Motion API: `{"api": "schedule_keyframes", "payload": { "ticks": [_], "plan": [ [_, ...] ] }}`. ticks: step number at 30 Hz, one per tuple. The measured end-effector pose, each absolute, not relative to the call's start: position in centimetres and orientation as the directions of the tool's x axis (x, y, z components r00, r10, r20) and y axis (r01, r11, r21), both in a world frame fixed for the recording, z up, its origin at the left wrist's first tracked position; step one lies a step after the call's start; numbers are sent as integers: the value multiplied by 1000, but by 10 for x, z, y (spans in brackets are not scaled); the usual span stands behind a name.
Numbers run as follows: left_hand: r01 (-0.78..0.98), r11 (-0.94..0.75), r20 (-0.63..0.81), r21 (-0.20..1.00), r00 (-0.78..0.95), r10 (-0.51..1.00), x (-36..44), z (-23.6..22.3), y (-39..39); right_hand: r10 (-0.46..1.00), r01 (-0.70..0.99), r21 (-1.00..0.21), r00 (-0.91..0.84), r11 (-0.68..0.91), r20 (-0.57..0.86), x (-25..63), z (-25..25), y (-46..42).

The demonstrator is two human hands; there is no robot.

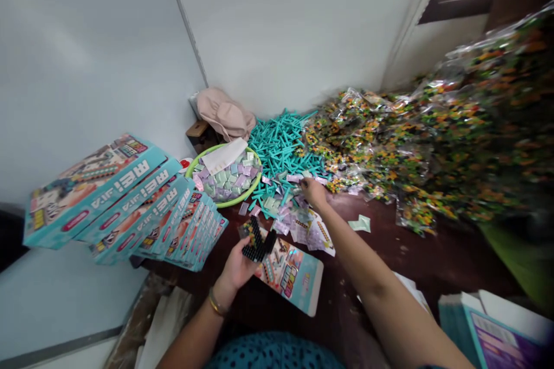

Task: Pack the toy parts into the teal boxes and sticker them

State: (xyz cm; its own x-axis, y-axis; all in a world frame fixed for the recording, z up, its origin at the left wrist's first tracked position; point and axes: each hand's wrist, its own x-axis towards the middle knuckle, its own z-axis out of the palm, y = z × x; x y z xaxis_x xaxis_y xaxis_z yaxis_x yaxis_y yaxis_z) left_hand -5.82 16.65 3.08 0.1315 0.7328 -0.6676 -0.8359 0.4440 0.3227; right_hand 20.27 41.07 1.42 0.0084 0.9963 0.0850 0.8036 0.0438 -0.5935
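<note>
My left hand [240, 268] is closed around a black studded plate with a small clear bag of coloured pieces [257, 240], held over an open teal toy box [291, 274] lying flat on the dark table. My right hand [313, 192] reaches forward, fingers curled down into a scatter of small pastel packets [281, 207] at the foot of a heap of teal sticks [281, 144]. What its fingers hold, if anything, is hidden. Printed leaflets [312, 232] lie between the two hands.
A row of teal toy boxes [130, 202] leans at the left. A green-rimmed bowl [225, 200] holds pastel packets. A large pile of clear bags with coloured pieces [433, 144] fills the right. More boxes [489, 328] sit at the bottom right. A beige cloth [225, 112] lies in the corner.
</note>
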Motion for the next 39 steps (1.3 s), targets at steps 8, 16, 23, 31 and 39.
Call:
{"api": "schedule_keyframes", "payload": {
  "ticks": [8, 16, 23, 31, 39],
  "plan": [
    [-791, 361, -553, 494, 34, 832, -25, 38, 190, 856, 515, -684, -319, 517, 408, 161, 46, 247],
    [-680, 348, -534, 645, -76, 842, 10, 33, 180, 850, 537, -663, -396, 522, 348, 132, 44, 155],
    [-580, 232, -359, 781, -114, 926, 24, 41, 154, 998, 76, -995, -43, 58, 55, 165, 32, 156],
    [-509, 312, -390, 802, -51, 919, 54, 34, 139, 943, -179, -982, 311, -62, -117, 157, 4, 119],
    [-116, 0, 35, 993, 302, 953, 34, 39, 93, 906, 189, -975, 423, -114, -24, 264, 28, 101]
  ]
}}
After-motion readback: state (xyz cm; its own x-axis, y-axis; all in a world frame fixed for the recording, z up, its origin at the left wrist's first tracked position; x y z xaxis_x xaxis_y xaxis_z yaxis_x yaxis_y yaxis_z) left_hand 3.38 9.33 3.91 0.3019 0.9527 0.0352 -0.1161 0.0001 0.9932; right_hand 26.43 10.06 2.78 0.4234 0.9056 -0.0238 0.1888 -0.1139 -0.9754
